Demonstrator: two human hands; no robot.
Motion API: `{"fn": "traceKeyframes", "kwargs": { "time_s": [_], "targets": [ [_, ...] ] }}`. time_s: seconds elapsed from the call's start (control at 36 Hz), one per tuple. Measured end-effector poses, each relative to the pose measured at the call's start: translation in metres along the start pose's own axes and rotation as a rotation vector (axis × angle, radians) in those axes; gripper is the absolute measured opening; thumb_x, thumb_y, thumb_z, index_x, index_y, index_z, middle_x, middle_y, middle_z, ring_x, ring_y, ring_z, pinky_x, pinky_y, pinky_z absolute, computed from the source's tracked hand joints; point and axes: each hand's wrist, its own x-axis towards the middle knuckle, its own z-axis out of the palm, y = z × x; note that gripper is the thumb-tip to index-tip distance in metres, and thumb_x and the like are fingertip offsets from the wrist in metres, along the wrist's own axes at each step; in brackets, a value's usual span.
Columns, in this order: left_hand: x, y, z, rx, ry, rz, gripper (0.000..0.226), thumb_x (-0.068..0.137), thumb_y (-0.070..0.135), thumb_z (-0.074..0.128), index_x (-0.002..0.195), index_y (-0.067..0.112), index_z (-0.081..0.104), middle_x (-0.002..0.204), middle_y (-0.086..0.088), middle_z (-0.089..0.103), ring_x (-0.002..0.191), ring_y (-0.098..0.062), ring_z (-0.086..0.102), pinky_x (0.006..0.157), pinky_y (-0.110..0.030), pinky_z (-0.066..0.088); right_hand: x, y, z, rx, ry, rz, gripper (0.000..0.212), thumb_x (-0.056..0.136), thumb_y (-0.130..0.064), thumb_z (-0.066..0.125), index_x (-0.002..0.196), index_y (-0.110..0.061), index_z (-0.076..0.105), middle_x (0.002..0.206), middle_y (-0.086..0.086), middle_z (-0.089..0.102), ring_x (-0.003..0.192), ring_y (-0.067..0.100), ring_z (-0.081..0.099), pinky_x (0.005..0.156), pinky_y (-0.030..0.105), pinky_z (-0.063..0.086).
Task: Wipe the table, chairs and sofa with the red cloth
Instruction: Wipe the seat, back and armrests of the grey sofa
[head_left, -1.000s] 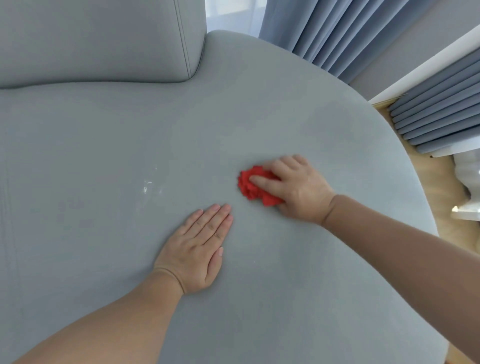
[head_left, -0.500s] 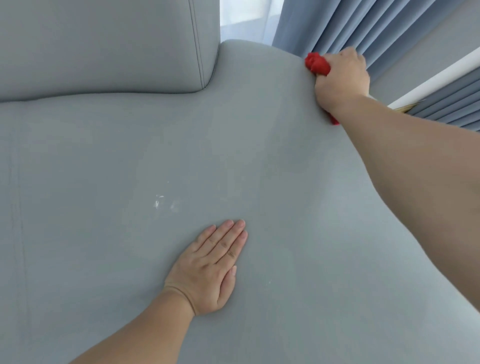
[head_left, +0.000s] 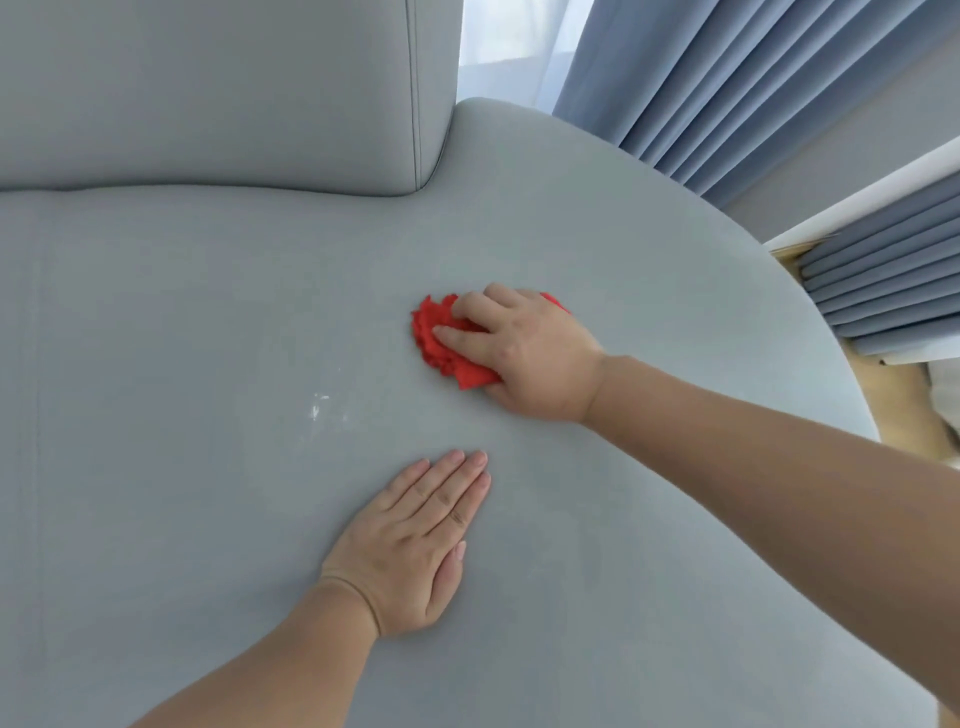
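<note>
Progress is hard to call in full, but here's what you've got. Your right hand (head_left: 524, 353) is clamped over the bunched-up red cloth (head_left: 441, 340), fingers curled into it, pressing it down on the sofa seat (head_left: 182, 364) around mid-cushion, toward the rounded end. Your left hand (head_left: 415, 545) lies flat with the fingers straight and together, palm down on the seat nearer you. It's holding nothing and looks like it's just bracing.

So you're on the sofa part of the job. There's no table or chairs in view, so I can't tell whether those are done or left.

On the seat there's a small patch of white marks (head_left: 318, 406) a bit left of the cloth and just beyond your left fingertips. The cloth isn't on it, so I'd say that spot hasn't been dealt with yet. The back cushion (head_left: 208, 88) sits at top left, and there's no way to judge if it's been wiped, since the fabric looks the same everywhere. Blue curtains (head_left: 727, 78) hang behind the rounded end, and a strip of wooden floor (head_left: 893, 410) shows on the right.

My guess is the seat's mid-wipe, with the white marks next, then the backrest and the near edge.
</note>
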Motion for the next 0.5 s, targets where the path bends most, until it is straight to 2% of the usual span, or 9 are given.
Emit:
{"fn": "traceKeyframes", "kwargs": {
  "time_s": [0.14, 0.25, 0.36, 0.5],
  "targets": [
    [0.0, 0.0, 0.0, -0.012, 0.002, 0.004, 0.058, 0.083, 0.024, 0.042, 0.137, 0.004, 0.044, 0.148, -0.011, 0.038, 0.138, -0.024, 0.032, 0.112, -0.04, 0.026, 0.009, 0.017, -0.001, -0.022, 0.045, -0.05, 0.041, 0.074, -0.02, 0.077, 0.113, -0.011, 0.07, 0.105, 0.017, 0.065, 0.084, 0.035, 0.061, 0.069, 0.041, 0.049],
    [-0.002, 0.0, 0.001, -0.017, 0.015, 0.009, 0.057, 0.083, 0.023, 0.041, 0.137, 0.004, 0.045, 0.147, -0.011, 0.039, 0.138, -0.024, 0.033, 0.113, -0.039, 0.025, 0.024, 0.033, -0.001, -0.029, 0.089, -0.003, 0.038, 0.075, -0.02, 0.073, 0.112, -0.013, 0.07, 0.103, 0.019, 0.064, 0.083, 0.035, 0.06, 0.07, 0.039, 0.046],
    [0.0, 0.0, 0.003, -0.024, 0.013, 0.003, 0.054, 0.091, 0.024, 0.03, 0.139, 0.005, 0.042, 0.148, -0.01, 0.037, 0.139, -0.023, 0.031, 0.113, -0.039, 0.025, 0.045, 0.063, -0.005, -0.031, 0.137, 0.191, 0.042, 0.078, -0.022, 0.063, 0.119, -0.015, 0.066, 0.108, 0.019, 0.059, 0.092, 0.038, 0.056, 0.077, 0.042, 0.042],
    [-0.001, -0.001, 0.004, -0.018, 0.022, 0.009, 0.057, 0.085, 0.024, 0.039, 0.138, 0.006, 0.043, 0.149, -0.009, 0.036, 0.14, -0.022, 0.031, 0.113, -0.038, 0.025, 0.078, 0.114, -0.016, -0.087, 0.208, 0.482, 0.033, 0.089, -0.028, 0.049, 0.118, -0.022, 0.064, 0.117, 0.013, 0.053, 0.106, 0.034, 0.048, 0.084, 0.04, 0.037]
  ]
}}
